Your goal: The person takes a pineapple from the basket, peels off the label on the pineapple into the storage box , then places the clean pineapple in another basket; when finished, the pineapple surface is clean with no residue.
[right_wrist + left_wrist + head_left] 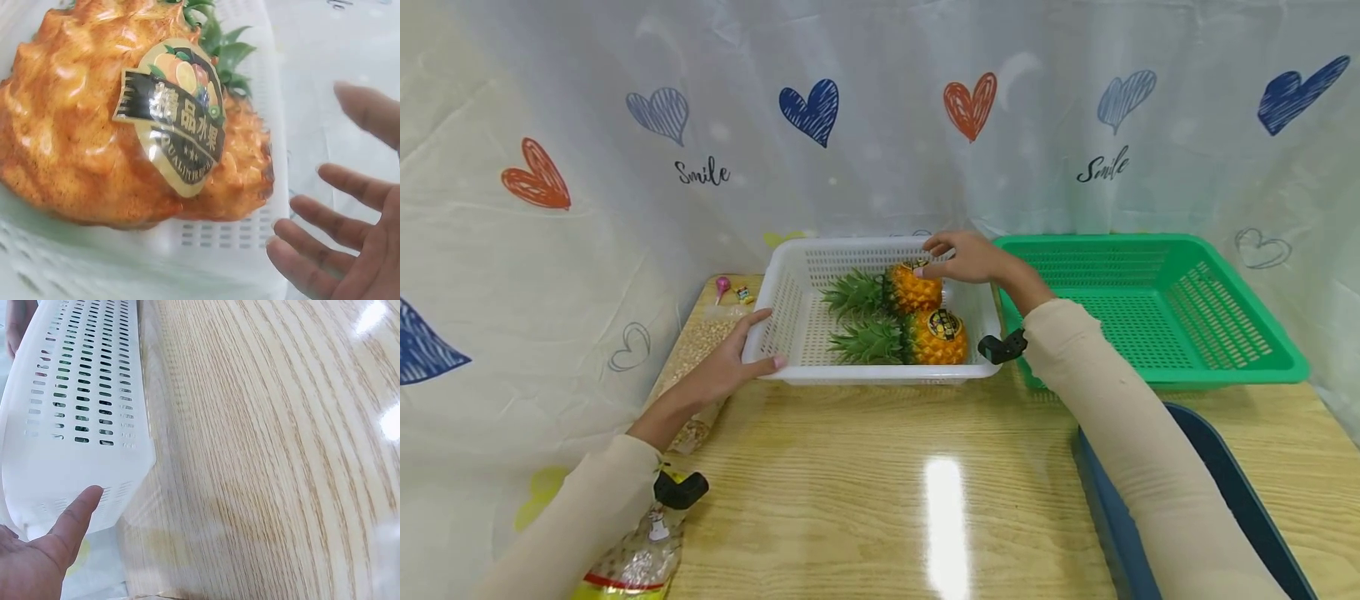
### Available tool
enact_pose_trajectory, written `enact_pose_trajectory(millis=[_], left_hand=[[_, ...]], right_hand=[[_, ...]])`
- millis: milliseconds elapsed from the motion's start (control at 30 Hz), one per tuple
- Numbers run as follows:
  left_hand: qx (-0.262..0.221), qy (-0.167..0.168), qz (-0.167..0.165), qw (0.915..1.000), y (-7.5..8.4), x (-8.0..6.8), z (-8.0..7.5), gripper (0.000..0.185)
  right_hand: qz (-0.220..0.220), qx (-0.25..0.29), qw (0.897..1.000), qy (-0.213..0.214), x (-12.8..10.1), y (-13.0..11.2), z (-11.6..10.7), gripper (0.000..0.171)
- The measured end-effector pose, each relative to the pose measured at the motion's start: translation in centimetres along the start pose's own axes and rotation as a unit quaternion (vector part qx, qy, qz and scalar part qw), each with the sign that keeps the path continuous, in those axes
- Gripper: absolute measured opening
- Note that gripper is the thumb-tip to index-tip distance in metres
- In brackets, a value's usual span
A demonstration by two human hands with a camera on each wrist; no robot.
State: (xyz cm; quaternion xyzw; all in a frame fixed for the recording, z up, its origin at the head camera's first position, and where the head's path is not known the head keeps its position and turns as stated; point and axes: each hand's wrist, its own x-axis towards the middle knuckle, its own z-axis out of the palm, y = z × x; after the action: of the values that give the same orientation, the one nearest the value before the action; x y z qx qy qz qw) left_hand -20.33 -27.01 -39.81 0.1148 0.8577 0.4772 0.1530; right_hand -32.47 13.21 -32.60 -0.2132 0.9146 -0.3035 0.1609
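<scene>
Two pineapples with green crowns, a rear pineapple [916, 289] and a front pineapple [934, 340], lie side by side in a white plastic basket [880, 372]. Each bears a black and gold label [181, 115]; the crowns point left. My left hand [733, 362] touches the basket's front left corner, its thumb [76, 519] straight against the outer wall. Above the basket's right end hovers my right hand [970, 258], near the rear pineapple. In the right wrist view its fingers are spread, apart from the fruit, with nothing between them.
A green basket [1157, 383] stands right of the white one. Nearer me on the right is a dark blue bin [1097, 492], partly behind my sleeve. Along the left table edge lie a bag of grains [700, 350], a pink lollipop [722, 286] and a plastic package [640, 558].
</scene>
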Motion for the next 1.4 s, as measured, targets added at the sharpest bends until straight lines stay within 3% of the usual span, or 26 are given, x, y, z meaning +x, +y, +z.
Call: enact_pose_trajectory(millis=[233, 500, 1400], left_hand=[[-0.001, 0.0, 0.0, 1.0, 0.1, 0.1, 0.0, 0.089], [-0.004, 0.001, 0.007, 1.0, 0.0, 0.3, 0.0, 0.088], [0.004, 0.005, -0.004, 1.0, 0.0, -0.1, -0.1, 0.089]], right_hand=[[0.039, 0.017, 0.999, -0.01, 0.6, 0.0, 0.2, 0.072], [0.071, 0.104, 0.99, -0.056, 1.1, -0.2, 0.8, 0.075], [0.091, 0.114, 0.988, -0.05, 3.1, 0.7, 3.0, 0.086]])
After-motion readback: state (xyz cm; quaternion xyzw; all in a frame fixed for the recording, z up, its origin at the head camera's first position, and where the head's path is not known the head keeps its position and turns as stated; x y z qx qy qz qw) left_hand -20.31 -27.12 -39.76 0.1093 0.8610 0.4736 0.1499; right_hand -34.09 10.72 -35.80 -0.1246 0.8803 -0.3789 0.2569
